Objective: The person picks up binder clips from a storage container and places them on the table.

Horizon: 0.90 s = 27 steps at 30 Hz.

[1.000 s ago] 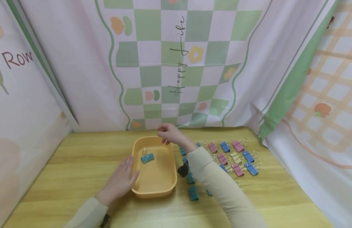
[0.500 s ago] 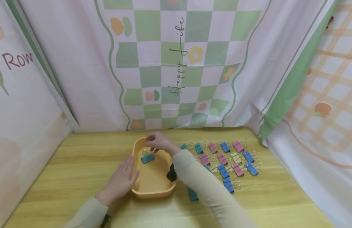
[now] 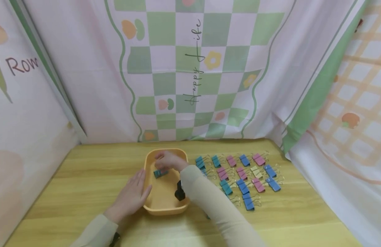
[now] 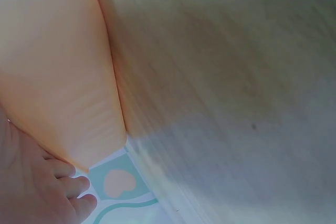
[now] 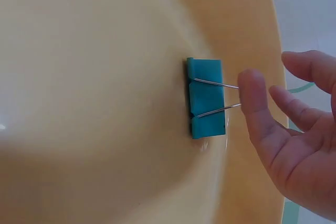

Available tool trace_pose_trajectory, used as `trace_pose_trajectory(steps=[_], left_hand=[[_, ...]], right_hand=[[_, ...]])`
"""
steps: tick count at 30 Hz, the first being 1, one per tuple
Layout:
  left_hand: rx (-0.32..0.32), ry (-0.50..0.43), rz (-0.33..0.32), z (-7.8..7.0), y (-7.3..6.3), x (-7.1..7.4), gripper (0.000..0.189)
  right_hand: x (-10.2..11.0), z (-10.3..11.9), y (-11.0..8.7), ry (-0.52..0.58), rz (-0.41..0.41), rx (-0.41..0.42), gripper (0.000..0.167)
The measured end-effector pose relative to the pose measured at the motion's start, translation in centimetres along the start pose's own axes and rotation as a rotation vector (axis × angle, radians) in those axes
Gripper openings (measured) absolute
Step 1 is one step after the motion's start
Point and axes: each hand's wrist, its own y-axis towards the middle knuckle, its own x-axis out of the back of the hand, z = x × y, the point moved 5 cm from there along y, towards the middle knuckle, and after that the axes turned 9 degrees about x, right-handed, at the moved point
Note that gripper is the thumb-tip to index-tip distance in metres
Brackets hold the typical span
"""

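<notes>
A yellow-orange plastic tray (image 3: 165,211) stands on the wooden table. My left hand (image 3: 132,192) rests along its left side, fingers straight, thumb over the rim. In the left wrist view, its fingers lie against the tray's outer wall (image 4: 63,72). My right hand (image 3: 170,162) reaches inside the tray to a teal binder clip (image 3: 158,174). In the right wrist view, the thumb (image 5: 253,95) covers the ends of the wire handles of that binder clip (image 5: 207,98), pinching them; the opposing fingertip is hidden behind it. The clip's body sits on the tray floor near the wall.
Right of the tray, several binder clips lie in loose rows: teal (image 3: 226,187), pink (image 3: 222,173), blue (image 3: 248,201) and one yellow (image 3: 256,172). My right forearm (image 3: 215,206) covers part of them. A patterned curtain (image 3: 196,85) hangs along the table's back edge.
My right hand has moved from above the tray's far right rim down and left into the tray, onto the teal clip's handles. The left hand and tray stay put.
</notes>
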Motion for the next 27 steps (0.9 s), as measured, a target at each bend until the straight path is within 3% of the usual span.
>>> trace_pose_trajectory(steps=[9,18,24,27], left_hand=[[0.002,-0.008,-0.003,-0.1,-0.1,0.0,0.063],[0.012,-0.002,-0.005,0.0,0.0,0.0,0.063],[0.022,-0.012,0.003,0.0,0.1,-0.2,0.063],[0.022,-0.016,0.003,0.0,0.1,-0.1,0.062]], right_hand=[[-0.2,-1.1,0.2,0.006,-0.02,-0.051,0.032],[-0.2,-1.1,0.1,-0.159,-0.067,-0.022,0.006],[0.2,-0.2,-0.6,-0.328,-0.032,0.058,0.022],[0.6,0.3,-0.8,-0.341,-0.029,0.072,0.017]])
